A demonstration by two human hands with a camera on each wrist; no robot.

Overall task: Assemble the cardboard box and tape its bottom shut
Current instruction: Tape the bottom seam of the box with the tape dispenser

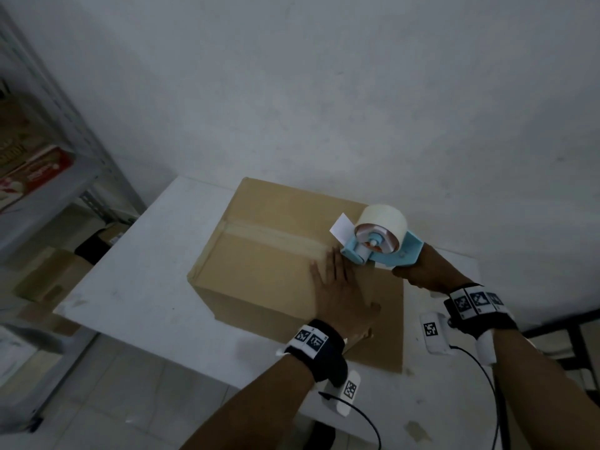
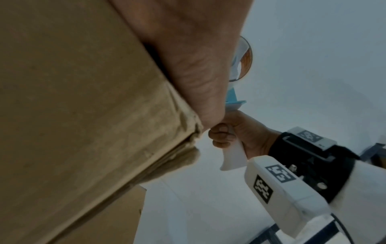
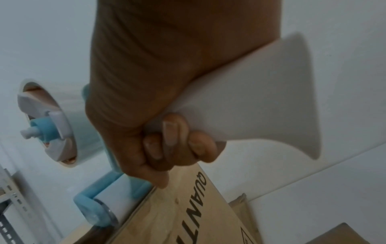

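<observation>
left hand [image 1: 341,287] flat on box [image 1: 259,261], right hand [image 1: 422,271] clamped on tape dispenser [image 1: 380,241] frame-centre; edge slip could wrinkle the tape.

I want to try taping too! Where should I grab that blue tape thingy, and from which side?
Take the blue plastic tape dispenser by its white handle, coming from behind, opposite the roller. The handle sticks out clear of the pale tape roll and flares at its end, probably so a fist won't slip. The right hand wraps it that way now.
</observation>
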